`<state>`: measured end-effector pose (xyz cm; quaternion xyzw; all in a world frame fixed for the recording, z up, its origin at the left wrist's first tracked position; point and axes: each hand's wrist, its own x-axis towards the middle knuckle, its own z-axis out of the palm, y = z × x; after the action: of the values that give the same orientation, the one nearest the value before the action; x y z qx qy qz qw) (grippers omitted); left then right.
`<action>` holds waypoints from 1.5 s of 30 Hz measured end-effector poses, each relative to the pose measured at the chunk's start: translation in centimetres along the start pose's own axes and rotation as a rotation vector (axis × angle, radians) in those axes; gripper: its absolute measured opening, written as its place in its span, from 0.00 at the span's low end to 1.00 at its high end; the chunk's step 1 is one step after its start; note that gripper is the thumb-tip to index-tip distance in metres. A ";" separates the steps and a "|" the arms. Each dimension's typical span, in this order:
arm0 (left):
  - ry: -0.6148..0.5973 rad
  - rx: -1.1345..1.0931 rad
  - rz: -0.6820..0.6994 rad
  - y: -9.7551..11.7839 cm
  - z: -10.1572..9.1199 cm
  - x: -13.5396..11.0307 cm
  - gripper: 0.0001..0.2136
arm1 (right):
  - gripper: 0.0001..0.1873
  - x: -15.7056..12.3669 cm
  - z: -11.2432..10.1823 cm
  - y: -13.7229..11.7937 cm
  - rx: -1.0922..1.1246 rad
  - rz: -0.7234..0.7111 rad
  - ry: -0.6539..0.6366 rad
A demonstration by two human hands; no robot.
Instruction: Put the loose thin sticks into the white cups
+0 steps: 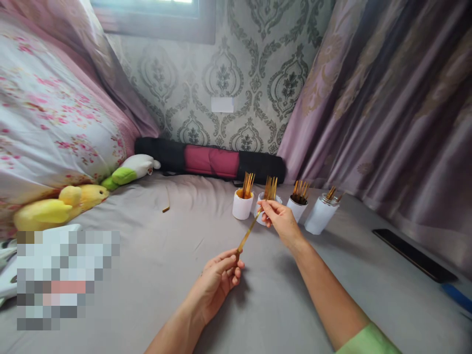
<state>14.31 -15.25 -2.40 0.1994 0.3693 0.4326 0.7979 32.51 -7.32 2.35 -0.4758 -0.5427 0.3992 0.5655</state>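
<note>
Both my hands hold one thin, shiny gold-brown stick (249, 233), slanting up to the right above the grey sheet. My left hand (221, 275) pinches its lower end, fingers closed. The upper end is pinched by my right hand (278, 216), in front of a row of white-wrapped cups. Similar thin sticks stand in each: the leftmost cup (242, 205), a second cup (258, 214) partly hidden behind my right hand, a third, dark-rimmed cup (297, 210), and a clear-rimmed jar (321, 216) at the right end. The exact kind of stick is unclear.
Another thin gold piece (166, 210) lies on the grey sheet (147, 255) to the left. A black and maroon roll (211, 160) lies along the wall. Plush toys (66, 204) rest by the floral pillow; a black flat object (413, 253) lies right. Part of the lower left is pixelated.
</note>
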 end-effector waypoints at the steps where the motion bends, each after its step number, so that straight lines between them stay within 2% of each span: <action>1: -0.001 -0.005 -0.003 0.0 0.0 0.0 0.13 | 0.20 0.1 -0.1 0.0 0.003 0.001 0.019; 9: 0.003 -0.032 -0.003 0.3 -0.1 0.0 0.14 | 0.23 0.7 0.4 -0.1 -0.004 -0.025 0.158; 20: 0.028 -0.069 0.020 0.5 -0.1 0.0 0.12 | 0.18 1.4 0.4 -0.5 -0.066 -0.079 0.186; 26: 0.041 -0.127 0.019 0.6 -0.4 0.2 0.10 | 0.18 2.1 -0.4 -1.7 -0.022 -0.011 0.226; 36: 0.035 -0.301 -0.046 1.8 -1.2 1.1 0.05 | 0.11 6.1 -2.6 -5.4 -0.116 -0.131 0.419; 41: 0.031 -0.339 -0.058 2.1 -1.2 1.0 0.02 | 0.07 8.7 -3.7 -6.1 -0.246 -0.228 0.529; 45: 0.023 -0.355 -0.072 2.2 -1.4 1.1 0.02 | 0.06 10.6 -4.2 -6.4 -0.332 -0.286 0.570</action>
<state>12.45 -13.11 -2.32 0.0370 0.3029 0.4646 0.8313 37.27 1.07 11.19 -0.5726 -0.4816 0.0736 0.6594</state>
